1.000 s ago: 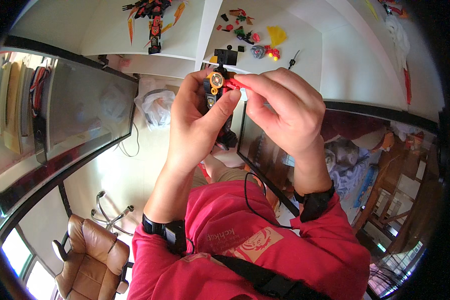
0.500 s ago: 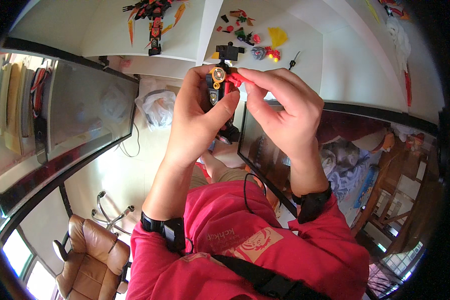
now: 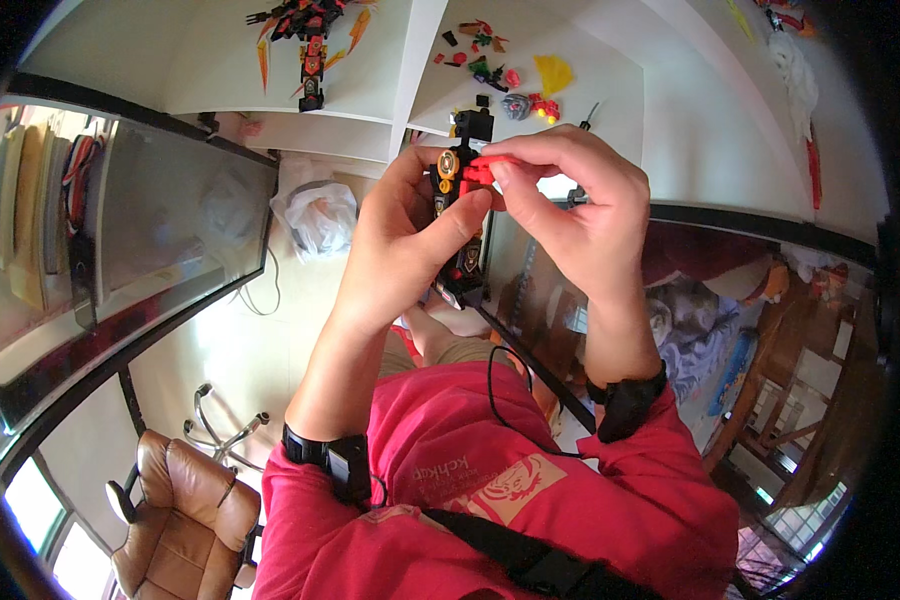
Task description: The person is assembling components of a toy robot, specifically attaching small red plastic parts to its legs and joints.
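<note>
My left hand is wrapped round a black toy building-brick figure with gold round discs and red parts. The figure is held roughly upright, its black blocky top pointing away from me and its lower end showing below my thumb. Between the thumb and forefinger of my right hand is a small red brick piece, at the figure's right side. Whether that piece is joined to the figure cannot be made out. My fingers cover much of the figure's middle.
Loose bricks lie on the white shelf ahead, among them a yellow fan-shaped piece. A built red and black figure stands left of the divider. Glass doors flank me, with a plastic bag and brown chair at left.
The figure has shifted slightly right and tilted in my left hand. My right hand stays close beside it, pinching at the red piece; its fingers have moved a little.
</note>
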Demonstrator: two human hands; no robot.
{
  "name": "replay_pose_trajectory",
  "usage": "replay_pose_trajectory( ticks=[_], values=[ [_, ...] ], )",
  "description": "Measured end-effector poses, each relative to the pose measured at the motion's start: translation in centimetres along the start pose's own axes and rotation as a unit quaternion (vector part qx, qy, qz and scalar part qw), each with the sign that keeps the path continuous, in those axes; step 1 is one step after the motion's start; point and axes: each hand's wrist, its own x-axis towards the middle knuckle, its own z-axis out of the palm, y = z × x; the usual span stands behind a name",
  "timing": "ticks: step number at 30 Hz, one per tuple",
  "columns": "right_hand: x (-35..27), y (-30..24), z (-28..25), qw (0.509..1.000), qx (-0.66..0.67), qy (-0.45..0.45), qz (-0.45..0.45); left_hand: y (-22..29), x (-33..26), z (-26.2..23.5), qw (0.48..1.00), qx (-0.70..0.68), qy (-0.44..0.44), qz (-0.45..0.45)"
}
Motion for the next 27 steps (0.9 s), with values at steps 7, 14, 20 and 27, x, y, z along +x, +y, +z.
replay_pose_trajectory(
  ticks=[7, 14, 20, 27],
  values=[
    [0.1, -0.1, 0.4, 1.0, 0.001, 0.012, -0.011, -0.5, 0.0, -0.6, 1.0, -0.031, -0.004, 0.004],
    [-0.1, -0.7, 0.0, 0.991, -0.105, 0.006, -0.085, -0.5, -0.2, -0.2, 0.997, 0.062, 0.035, 0.043],
    [-0.6, -0.4, 0.1, 0.992, 0.058, 0.098, 0.057, -0.4, -0.1, -0.3, 0.998, 0.023, 0.045, 0.045],
    [-0.9, -1.2, 0.1, 0.948, 0.281, 0.038, 0.145, 0.1, 0.1, -0.4, 0.999, -0.048, -0.007, 0.015]
  ],
)
